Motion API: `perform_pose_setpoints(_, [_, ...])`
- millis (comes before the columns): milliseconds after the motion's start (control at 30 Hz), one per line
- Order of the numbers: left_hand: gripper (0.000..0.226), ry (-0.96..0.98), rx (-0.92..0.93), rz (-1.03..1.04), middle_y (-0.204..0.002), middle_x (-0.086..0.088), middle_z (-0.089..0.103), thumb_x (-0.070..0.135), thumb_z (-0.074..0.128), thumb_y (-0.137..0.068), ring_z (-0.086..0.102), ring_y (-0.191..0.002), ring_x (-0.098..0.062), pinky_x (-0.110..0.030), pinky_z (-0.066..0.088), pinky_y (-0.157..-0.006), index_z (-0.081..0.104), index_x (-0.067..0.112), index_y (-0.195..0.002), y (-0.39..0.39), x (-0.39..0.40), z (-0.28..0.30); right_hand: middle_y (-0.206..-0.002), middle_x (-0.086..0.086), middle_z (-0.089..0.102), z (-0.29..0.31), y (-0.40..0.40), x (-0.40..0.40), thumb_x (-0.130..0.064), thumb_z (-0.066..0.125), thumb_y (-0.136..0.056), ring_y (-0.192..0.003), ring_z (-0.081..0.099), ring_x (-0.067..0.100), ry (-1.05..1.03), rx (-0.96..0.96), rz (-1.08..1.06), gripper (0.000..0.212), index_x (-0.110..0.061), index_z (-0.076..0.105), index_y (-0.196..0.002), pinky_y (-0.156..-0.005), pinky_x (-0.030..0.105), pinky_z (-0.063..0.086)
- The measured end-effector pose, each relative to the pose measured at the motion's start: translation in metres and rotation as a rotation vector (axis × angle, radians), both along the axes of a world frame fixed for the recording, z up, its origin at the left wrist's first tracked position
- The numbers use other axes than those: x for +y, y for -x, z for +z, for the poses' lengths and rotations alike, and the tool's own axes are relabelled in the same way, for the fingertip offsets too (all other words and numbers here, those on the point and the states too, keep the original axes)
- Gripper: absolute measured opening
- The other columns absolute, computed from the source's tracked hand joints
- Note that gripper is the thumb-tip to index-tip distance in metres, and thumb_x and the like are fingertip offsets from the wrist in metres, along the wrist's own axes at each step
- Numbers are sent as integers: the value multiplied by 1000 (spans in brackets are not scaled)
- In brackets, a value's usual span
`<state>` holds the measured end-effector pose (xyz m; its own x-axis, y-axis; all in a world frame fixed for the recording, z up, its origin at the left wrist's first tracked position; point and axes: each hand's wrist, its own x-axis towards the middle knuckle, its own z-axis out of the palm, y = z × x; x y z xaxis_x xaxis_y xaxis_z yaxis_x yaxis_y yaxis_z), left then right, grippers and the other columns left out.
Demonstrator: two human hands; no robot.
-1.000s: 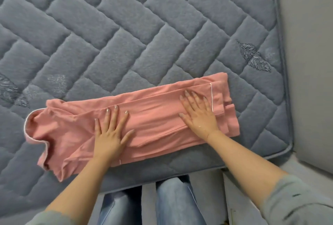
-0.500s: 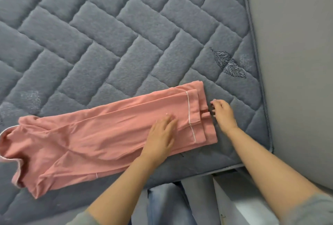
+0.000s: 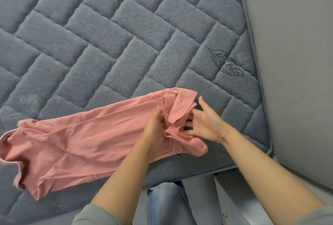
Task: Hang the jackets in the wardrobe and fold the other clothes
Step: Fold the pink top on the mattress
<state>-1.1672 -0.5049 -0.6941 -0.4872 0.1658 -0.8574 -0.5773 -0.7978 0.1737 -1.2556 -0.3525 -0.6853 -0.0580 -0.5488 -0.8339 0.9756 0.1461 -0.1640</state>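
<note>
A pink garment [image 3: 77, 143] with thin white piping lies folded into a long strip across the near part of the grey quilted mattress [image 3: 126, 44]. Its right end is lifted and bunched between my hands. My left hand [image 3: 155, 129] grips the cloth from the left side. My right hand [image 3: 207, 123] holds the raised end from the right, fingers under the folds. The garment's left end lies rumpled near the picture's left edge.
The mattress edge runs along the right, against a plain grey wall [image 3: 297, 62]. The near edge of the mattress is just below my forearms, with my jeans-clad legs [image 3: 165, 205] and a white piece of furniture [image 3: 234, 197] beneath it.
Both hands shifted from pressing flat on the strip to its right end. That end has been lifted off the mattress and is turning over to the left.
</note>
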Motion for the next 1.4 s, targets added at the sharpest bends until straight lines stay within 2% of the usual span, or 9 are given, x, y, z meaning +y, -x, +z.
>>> perform_pose_setpoints(167, [60,-64,50,145,-113,-9,73,53,27,-101,71,-102,-23,-35,59,-74,75,18,-113,-42,-26,7,-139,0,59,8,-30,-32,-75,12,-91,-125,58,19,40,28,138,81,-24,50,-140,-106,49,42])
perform_pose_setpoints(333, [52,-104,84,125,-123,-10,68,58,47,-91,66,-113,-24,-34,57,-82,75,19,-112,-40,-21,9,-140,-17,51,8,-37,-39,-51,35,-101,-131,44,-3,-221,745,241,40,-37,48,-136,-113,25,32])
perform_pose_setpoints(500, [67,-31,-80,280,-110,-13,73,62,32,-98,72,-97,-26,-36,59,-68,73,11,-115,-44,-23,-5,-147,-17,44,9,-24,-56,-66,14,-95,-136,33,-3,-69,545,510,61,-41,64,-120,-112,19,17])
perform_pose_setpoints(733, [37,384,-17,-2,-119,-5,65,32,74,-86,70,-98,-16,-28,57,-67,54,32,-118,-39,-13,-3,-80,6,75,13,-8,-50,-19,42,-103,-84,68,15,-368,799,101,45,-2,72,-76,-92,38,52])
perform_pose_setpoints(800, [46,554,-46,-114,-117,1,61,29,79,-81,66,-103,-26,-44,58,-74,46,45,-109,-37,-5,-5,-91,3,70,10,-7,-30,2,51,-92,-88,63,12,-528,1046,135,21,-7,69,-87,-91,40,51])
perform_pose_setpoints(867, [44,646,-62,-79,-115,1,63,20,75,-84,64,-107,-30,-56,53,-89,48,43,-110,-36,0,-9,-120,6,59,4,-4,-15,14,53,-80,-111,55,16,-571,1298,413,43,-7,64,-115,-103,39,45])
perform_pose_setpoints(1067, [26,557,-35,58,-103,-9,71,4,70,-87,65,-99,-28,-47,54,-91,62,18,-108,-45,-8,-22,-160,3,26,-21,25,-20,1,61,-85,-138,33,28,-412,1584,883,69,-19,41,-149,-113,38,31])
perform_pose_setpoints(1233, [26,556,-34,111,-107,-18,70,0,69,-87,65,-96,-26,-44,54,-89,63,6,-111,-47,-18,-19,-123,10,64,-20,52,-37,1,61,-83,-115,54,33,-283,1657,1081,24,-3,67,-106,-94,49,47])
perform_pose_setpoints(1400, [21,678,-15,90,-92,-4,69,0,69,-87,62,-84,-14,-27,53,-76,63,10,-104,-50,-28,-15,-87,9,66,10,42,-24,-3,64,-82,-87,60,30,-298,1653,1017,11,-5,65,-92,-77,44,48])
